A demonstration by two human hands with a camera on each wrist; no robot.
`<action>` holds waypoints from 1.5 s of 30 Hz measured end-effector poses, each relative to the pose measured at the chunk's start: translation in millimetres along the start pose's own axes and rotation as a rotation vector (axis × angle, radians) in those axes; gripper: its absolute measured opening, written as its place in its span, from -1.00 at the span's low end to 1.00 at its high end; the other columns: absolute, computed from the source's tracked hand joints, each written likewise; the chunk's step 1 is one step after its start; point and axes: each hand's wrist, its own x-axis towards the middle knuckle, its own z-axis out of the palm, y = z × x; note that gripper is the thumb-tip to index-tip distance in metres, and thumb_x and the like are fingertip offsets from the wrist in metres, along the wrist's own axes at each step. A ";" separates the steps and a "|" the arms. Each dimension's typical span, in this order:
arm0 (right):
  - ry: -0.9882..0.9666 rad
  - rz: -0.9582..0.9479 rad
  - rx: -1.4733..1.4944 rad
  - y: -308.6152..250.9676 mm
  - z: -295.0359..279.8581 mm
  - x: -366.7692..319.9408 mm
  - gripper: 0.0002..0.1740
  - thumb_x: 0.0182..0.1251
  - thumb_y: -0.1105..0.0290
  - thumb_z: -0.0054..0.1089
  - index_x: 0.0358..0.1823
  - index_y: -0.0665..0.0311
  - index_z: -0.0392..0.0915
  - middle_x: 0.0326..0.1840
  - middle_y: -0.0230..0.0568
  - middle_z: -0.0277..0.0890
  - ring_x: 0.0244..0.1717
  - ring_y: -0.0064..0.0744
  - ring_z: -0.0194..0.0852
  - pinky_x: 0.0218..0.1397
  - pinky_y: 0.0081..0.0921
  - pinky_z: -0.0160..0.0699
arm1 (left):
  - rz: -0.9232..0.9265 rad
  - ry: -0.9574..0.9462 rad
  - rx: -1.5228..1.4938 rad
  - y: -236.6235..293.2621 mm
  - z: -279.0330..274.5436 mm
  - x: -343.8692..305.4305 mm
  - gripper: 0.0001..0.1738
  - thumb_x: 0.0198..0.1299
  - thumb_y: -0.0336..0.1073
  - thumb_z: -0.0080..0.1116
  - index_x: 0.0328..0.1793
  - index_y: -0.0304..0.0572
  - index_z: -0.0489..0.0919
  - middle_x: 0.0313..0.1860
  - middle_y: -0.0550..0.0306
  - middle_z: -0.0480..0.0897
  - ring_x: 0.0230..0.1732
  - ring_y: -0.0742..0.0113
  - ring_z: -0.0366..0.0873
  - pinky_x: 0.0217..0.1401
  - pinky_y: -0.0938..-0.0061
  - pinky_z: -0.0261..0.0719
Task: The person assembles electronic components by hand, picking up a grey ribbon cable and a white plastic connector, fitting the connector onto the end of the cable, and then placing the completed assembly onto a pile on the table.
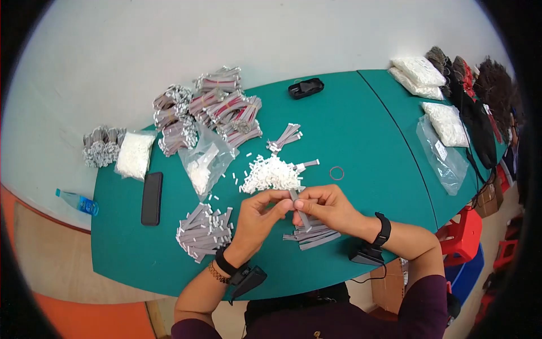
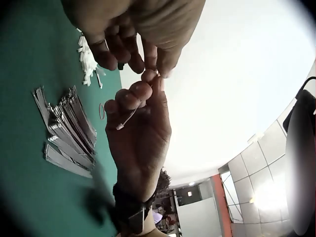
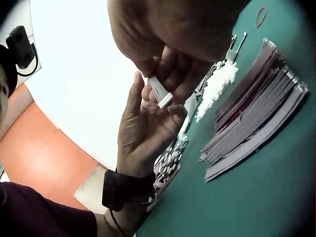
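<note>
Both hands meet above the green table (image 1: 361, 130), just in front of the person. My right hand (image 1: 302, 203) pinches a short grey ribbon cable (image 1: 302, 216) that hangs down between the hands. In the right wrist view the ribbon cable (image 3: 157, 89) ends in a white connector (image 3: 165, 100) beside the left hand's palm. My left hand (image 1: 280, 202) curls its thumb and fingers round the cable's upper end, touching the right hand's fingertips. In the left wrist view the cable (image 2: 129, 117) shows as a thin strip under the right hand's fingers (image 2: 126, 98).
A heap of loose white connectors (image 1: 271, 174) lies just beyond the hands. Stacks of grey cables (image 1: 204, 230) lie left and under the hands (image 1: 313, 234). A black phone (image 1: 152, 198), a red rubber band (image 1: 337, 173), bundled cables (image 1: 214, 110) and plastic bags (image 1: 446, 152) lie around.
</note>
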 end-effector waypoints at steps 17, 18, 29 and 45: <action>-0.010 -0.024 0.015 4.4 4.6 -0.2 -0.79 0.40 0.38 0.03 -0.28 0.37 0.59 -0.39 -0.33 0.60 -0.39 -0.74 0.40 -0.33 -0.73 0.35 | -0.142 -0.013 -0.196 -7.8 1.1 -2.1 -0.84 0.20 -0.35 0.19 -0.15 -0.28 0.59 -0.30 0.16 0.62 -0.35 0.51 0.48 -0.28 0.60 0.41; -0.017 -0.015 0.011 4.3 4.6 -0.3 -0.78 0.40 0.38 0.03 -0.28 0.37 0.59 -0.40 -0.33 0.59 -0.40 -0.74 0.40 -0.33 -0.73 0.35 | -0.139 -0.014 -0.193 -7.9 0.8 -2.1 -0.84 0.20 -0.35 0.20 -0.15 -0.28 0.59 -0.30 0.16 0.63 -0.35 0.51 0.48 -0.28 0.61 0.41; -0.006 0.004 -0.047 5.8 7.0 -2.4 -0.78 0.40 0.37 0.04 -0.32 0.35 0.59 -0.46 -0.37 0.57 -0.44 -0.75 0.38 -0.38 -0.73 0.33 | -0.032 0.032 -0.135 -5.1 6.3 -3.6 -0.90 0.15 -0.45 0.22 -0.22 -0.30 0.62 -0.33 0.15 0.63 -0.32 0.51 0.51 -0.32 0.64 0.40; 0.039 -0.035 -0.170 9.1 6.6 -4.4 -0.80 0.38 0.43 0.03 -0.35 0.39 0.57 -0.48 -0.34 0.57 -0.44 -0.72 0.45 -0.41 -0.71 0.40 | -0.027 0.036 -0.085 -6.4 4.7 -2.4 -0.93 0.16 -0.46 0.22 -0.25 -0.31 0.60 -0.32 0.16 0.61 -0.24 0.50 0.51 -0.14 0.61 0.46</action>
